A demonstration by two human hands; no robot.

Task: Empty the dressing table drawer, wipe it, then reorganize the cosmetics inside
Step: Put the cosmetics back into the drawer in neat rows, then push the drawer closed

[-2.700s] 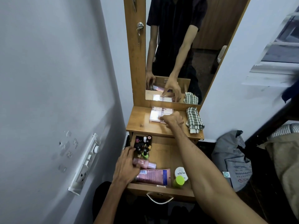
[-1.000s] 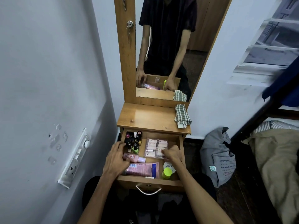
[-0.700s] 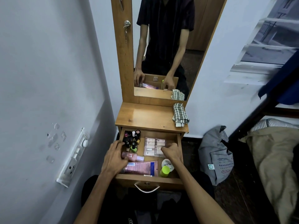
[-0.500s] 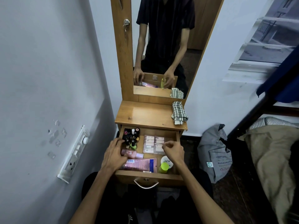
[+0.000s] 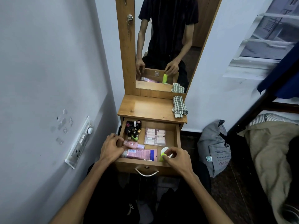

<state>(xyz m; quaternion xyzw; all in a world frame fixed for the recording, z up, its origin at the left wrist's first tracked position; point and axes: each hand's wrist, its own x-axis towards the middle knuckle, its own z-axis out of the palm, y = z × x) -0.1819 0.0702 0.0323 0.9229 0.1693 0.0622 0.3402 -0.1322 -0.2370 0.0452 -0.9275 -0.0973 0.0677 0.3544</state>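
Hands work inside open wooden drawer [image 5: 177, 138]: right hand [image 5: 177, 157] fingers pinch lime-green-capped white bottle [image 5: 163, 154] at front-right corner. Left hand [image 5: 110, 148] fingers curl round small pink bottle [image 5: 131, 144] lying at drawer's left, w/ pink squeeze tube [image 5: 140, 154] just in front.

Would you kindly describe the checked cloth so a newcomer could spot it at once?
Find the wooden dressing table below the mirror. On its top, at the far right edge above the open drawer, lies the checked cloth. It is folded, green and white, and the only fabric there.
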